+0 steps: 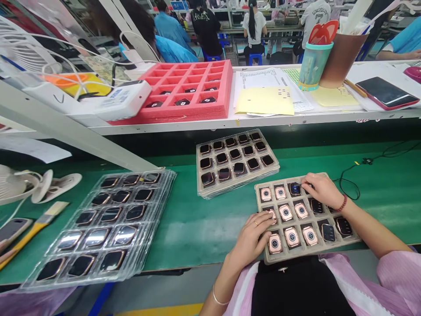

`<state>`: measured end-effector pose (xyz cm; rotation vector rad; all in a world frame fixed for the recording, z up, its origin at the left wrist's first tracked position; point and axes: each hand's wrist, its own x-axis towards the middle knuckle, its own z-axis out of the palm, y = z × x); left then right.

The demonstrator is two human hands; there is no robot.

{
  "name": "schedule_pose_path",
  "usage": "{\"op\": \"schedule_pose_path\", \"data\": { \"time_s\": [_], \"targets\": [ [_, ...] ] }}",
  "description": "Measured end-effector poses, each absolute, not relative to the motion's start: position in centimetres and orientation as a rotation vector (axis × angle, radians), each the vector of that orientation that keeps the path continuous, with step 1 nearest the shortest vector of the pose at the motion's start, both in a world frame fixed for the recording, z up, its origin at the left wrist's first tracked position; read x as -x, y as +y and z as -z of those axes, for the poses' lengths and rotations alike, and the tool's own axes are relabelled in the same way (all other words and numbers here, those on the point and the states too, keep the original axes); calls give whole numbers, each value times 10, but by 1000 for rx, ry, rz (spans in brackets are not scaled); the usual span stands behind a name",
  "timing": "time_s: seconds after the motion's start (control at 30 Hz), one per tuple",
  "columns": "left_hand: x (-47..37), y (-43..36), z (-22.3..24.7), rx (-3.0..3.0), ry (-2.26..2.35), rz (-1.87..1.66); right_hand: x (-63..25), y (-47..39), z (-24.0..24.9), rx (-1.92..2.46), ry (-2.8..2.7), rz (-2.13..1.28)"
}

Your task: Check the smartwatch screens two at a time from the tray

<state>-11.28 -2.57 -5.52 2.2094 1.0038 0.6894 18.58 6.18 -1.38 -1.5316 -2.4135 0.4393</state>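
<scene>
Mid-flip: right hand fingers pinched narrow on a watch case at the beige tray's 12 o'clock, left hand fingers loosely spread, steadying its 9 o'clock edge; next move likely needed a clean reseat.

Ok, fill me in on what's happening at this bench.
A person is working over a beige tray of smartwatch bodies on the green belt. The left hand rests on the tray's left side, fingers on a watch body lying back-up. The right hand touches one in the top row. Most pieces on the left of the tray lie back-up; those on the right lie screen-up. A second stacked tray sits just behind, and clear blister trays hold more watches to the left.
</scene>
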Motion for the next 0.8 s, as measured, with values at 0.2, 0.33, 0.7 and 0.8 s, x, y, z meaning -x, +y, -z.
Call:
{"op": "schedule_pose_path", "data": {
  "time_s": [0.2,0.33,0.7,0.8],
  "targets": [
    [113,-26,58,-2229,1001,-675,-189,16,4,1380,-2700,-649],
    [112,-25,59,-2235,983,-706,-191,12,6,1455,-2490,-836],
    [112,-25,60,-2219,975,-735,-200,22,20,1591,-2396,-838],
    [112,-25,60,-2215,984,-723,-199,23,19,1590,-2395,-843]
  ]
}}
